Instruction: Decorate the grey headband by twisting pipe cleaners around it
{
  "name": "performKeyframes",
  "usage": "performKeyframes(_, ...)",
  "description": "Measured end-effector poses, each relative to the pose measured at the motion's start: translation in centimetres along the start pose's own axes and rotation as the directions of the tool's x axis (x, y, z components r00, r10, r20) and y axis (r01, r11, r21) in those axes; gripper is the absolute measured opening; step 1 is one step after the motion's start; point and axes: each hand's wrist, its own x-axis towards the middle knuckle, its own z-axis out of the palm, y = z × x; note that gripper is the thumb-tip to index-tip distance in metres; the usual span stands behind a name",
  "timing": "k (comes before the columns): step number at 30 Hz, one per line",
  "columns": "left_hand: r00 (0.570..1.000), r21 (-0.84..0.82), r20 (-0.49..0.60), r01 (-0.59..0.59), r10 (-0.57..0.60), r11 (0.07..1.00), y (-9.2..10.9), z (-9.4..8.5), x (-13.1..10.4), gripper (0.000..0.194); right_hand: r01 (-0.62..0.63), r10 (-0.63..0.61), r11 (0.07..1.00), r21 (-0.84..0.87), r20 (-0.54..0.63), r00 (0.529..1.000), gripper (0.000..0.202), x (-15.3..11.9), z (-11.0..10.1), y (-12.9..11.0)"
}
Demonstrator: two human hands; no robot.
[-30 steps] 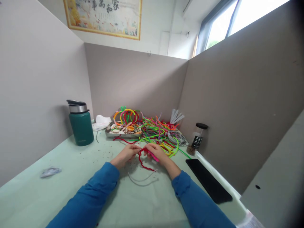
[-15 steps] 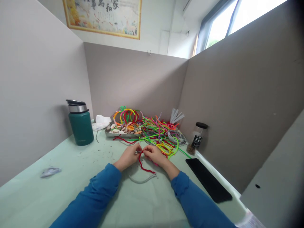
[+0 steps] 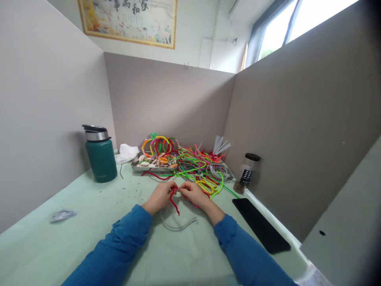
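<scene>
- Our left hand and right hand meet at their fingertips over the middle of the bench, both sleeves blue.
- Both hands pinch a red pipe cleaner between thumb and fingers; it sits right between the two hands, and its loose end hangs down toward the bench.
- We also see a bit of pink under our right hand, too hidden to tell what it is.
- A thin grey headband lies curved on the bench just in front of our hands, apart from them.
- Beyond our hands lies a pile of pipe cleaners in green, yellow, pink and orange, spreading toward the right wall.
- A metal tray stands left of that pile, holding small shells and some wrapped colourful hoops.
- A green flask with a steel lid stands upright near the left wall, well apart from our hands.
- A small jar with a black lid stands by the right wall, and a black phone lies flat nearer to us on that side.
- A crumpled wrapper lies far to our left.
</scene>
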Motion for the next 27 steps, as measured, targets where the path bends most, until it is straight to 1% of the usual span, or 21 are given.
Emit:
performKeyframes(4, 0.997, -0.021, 0.001, 0.074, -0.074, 0.997, -0.26, 0.2, 0.19, 0.013, 0.026, -0.026, 0.999, -0.038, 0.007, 1.0, 0.012, 0.01, 0.17, -0.01)
performKeyframes(6, 0.991, -0.077, 0.018, 0.137, -0.136, 0.988, -0.24, 0.34, 0.28, 0.014, 0.039, -0.039, 0.998, -0.054, 0.005, 0.999, 0.01, -0.04, 0.28, -0.07)
performKeyframes(8, 0.97, -0.166, 0.063, 0.243, -0.235, 0.956, -0.09, 0.46, 0.33, 0.018, 0.05, -0.05, 0.996, -0.07, -0.001, 0.999, 0.008, -0.07, 0.36, -0.13)
performKeyframes(10, 0.936, -0.264, 0.118, 0.352, -0.333, 0.898, 0.1, 0.56, 0.35, 0.022, 0.059, -0.06, 0.995, -0.081, -0.007, 0.998, 0.007, -0.09, 0.38, -0.19)
performKeyframes(12, 0.918, -0.342, 0.134, 0.397, -0.374, 0.852, 0.19, 0.62, 0.38, 0.024, 0.053, -0.054, 0.996, -0.076, -0.002, 0.999, 0.009, -0.09, 0.33, -0.23)
performKeyframes(15, 0.936, -0.385, 0.086, 0.348, -0.342, 0.855, 0.08, 0.62, 0.5, 0.024, 0.014, -0.013, 0.998, -0.053, 0.026, 1.0, 0.014, -0.09, 0.18, -0.3)
performKeyframes(19, 0.959, -0.308, 0.051, 0.282, -0.28, 0.909, -0.2, 0.53, 0.69, 0.029, -0.03, 0.032, 0.998, -0.057, 0.032, 0.999, 0.017, -0.13, 0.12, -0.47)
performKeyframes(22, 0.963, -0.263, 0.049, 0.268, -0.265, 0.927, -0.22, 0.52, 0.77, 0.032, -0.006, 0.006, 0.995, -0.095, 0.008, 1.0, 0.018, -0.09, 0.24, -0.48)
performKeyframes(27, 0.961, -0.246, 0.036, 0.276, -0.276, 0.929, -0.32, 0.81, 0.78, 0.031, 0.042, -0.048, 0.989, -0.138, -0.042, 0.998, 0.02, 0.23, 0.54, 0.12)
